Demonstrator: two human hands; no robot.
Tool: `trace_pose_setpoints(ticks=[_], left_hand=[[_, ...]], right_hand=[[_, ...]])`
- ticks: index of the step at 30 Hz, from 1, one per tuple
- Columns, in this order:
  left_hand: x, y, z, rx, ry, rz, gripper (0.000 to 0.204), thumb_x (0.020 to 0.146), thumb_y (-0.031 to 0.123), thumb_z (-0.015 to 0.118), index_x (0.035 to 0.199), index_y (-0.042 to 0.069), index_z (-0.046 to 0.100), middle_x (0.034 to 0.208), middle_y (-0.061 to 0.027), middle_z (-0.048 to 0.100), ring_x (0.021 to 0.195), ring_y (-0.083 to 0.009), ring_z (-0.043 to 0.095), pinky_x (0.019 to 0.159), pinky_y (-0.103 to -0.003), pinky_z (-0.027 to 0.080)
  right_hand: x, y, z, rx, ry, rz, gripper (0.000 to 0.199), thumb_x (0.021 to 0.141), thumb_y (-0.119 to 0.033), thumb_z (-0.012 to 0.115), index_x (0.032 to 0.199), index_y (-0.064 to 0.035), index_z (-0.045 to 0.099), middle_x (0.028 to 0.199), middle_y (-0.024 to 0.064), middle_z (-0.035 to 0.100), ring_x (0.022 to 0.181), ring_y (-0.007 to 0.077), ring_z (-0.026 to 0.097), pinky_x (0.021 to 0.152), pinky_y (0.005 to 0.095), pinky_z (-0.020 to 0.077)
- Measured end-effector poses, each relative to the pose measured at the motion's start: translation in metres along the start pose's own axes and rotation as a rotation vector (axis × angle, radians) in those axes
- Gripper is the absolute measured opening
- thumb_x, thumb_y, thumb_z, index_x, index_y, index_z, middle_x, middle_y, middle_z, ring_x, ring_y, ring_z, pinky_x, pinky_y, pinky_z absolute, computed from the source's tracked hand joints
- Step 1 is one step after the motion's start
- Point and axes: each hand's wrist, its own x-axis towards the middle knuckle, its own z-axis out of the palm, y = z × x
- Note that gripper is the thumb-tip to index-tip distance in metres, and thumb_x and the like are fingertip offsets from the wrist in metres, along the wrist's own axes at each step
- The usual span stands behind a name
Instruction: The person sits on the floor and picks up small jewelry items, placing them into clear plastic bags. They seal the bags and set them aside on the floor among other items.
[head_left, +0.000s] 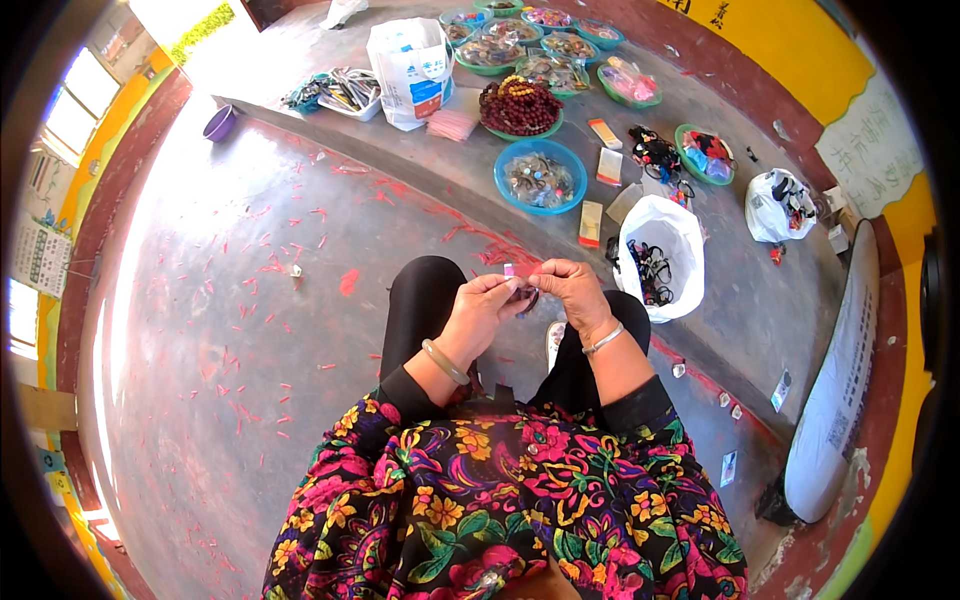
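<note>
Above my knees, both hands meet with bent fingers around one small item. My left hand (480, 310) pinches a small dark piece (522, 293), mostly covered by the fingers; its exact kind is hard to make out. My right hand (575, 290) has thumb and forefinger pressed together at the other side of it, on a small pink-red strip (522, 269). Just right of my right hand stands a white plastic bag (683, 235) with black band-like pieces (650, 272) inside.
On the raised step ahead are a blue basin (540, 205) of small wrapped items, a basket of dark red beads (520, 108), several more baskets and small boxes (590, 222). A long grey-white object (835, 390) leans at right. Red scraps (349, 282) litter the floor.
</note>
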Motion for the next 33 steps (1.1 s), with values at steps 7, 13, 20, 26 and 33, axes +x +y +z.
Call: trace_pose_setpoints(ticks=[7, 13, 20, 26, 33], left_hand=[[0.012, -0.003, -0.019, -0.05, -0.028, 0.016, 0.009, 0.087, 0.001, 0.054, 0.091, -0.004, 0.061, 0.093, -0.0144, 0.064, 0.087, -0.0221, 0.063, 0.08, -0.032, 0.054], [0.012, 0.001, -0.027, -0.054, -0.045, -0.026, 0.012, 0.087, 0.0, 0.053, 0.094, -0.007, 0.06, 0.096, -0.0167, 0.063, 0.091, -0.0242, 0.063, 0.082, -0.032, 0.054], [0.016, 0.0, -0.033, -0.147, -0.071, -0.072, 0.015, 0.088, 0.001, 0.052, 0.097, -0.01, 0.057, 0.099, -0.0176, 0.061, 0.092, -0.0251, 0.062, 0.084, -0.033, 0.053], [0.021, -0.013, -0.04, -0.06, -0.024, -0.011, 0.016, 0.09, 0.002, 0.05, 0.097, -0.011, 0.055, 0.1, -0.0176, 0.06, 0.093, -0.0256, 0.061, 0.087, -0.035, 0.052], [0.028, -0.031, -0.041, 0.15, -0.01, -0.04, 0.021, 0.091, 0.003, 0.047, 0.104, -0.011, 0.056, 0.104, -0.0154, 0.06, 0.097, -0.022, 0.06, 0.091, -0.032, 0.049]], right_hand=[[0.003, 0.003, 0.0, 0.015, 0.001, 0.071, 0.009, 0.075, -0.008, 0.071, 0.08, -0.002, 0.068, 0.071, -0.0002, 0.062, 0.064, 0.0065, 0.052, 0.061, 0.0204, 0.0396], [0.004, 0.002, 0.003, -0.025, 0.015, 0.106, 0.011, 0.077, -0.012, 0.07, 0.082, -0.0021, 0.068, 0.073, 0.0006, 0.064, 0.066, 0.0069, 0.053, 0.062, 0.0214, 0.0406], [0.005, 0.002, 0.001, -0.037, 0.011, 0.134, 0.016, 0.081, -0.016, 0.067, 0.086, -0.0008, 0.068, 0.079, 0.0028, 0.066, 0.068, 0.0081, 0.055, 0.065, 0.0223, 0.0422], [0.001, -0.005, 0.013, -0.616, 0.313, -0.328, 0.01, 0.078, -0.012, 0.066, 0.085, -0.0053, 0.066, 0.08, 0.0037, 0.063, 0.072, 0.0146, 0.058, 0.068, 0.027, 0.0447], [-0.004, -0.002, 0.028, -1.268, 0.143, -0.824, 0.01, 0.07, -0.008, 0.066, 0.079, -0.0117, 0.066, 0.076, 0.0018, 0.058, 0.076, 0.0211, 0.055, 0.069, 0.0347, 0.0416]])
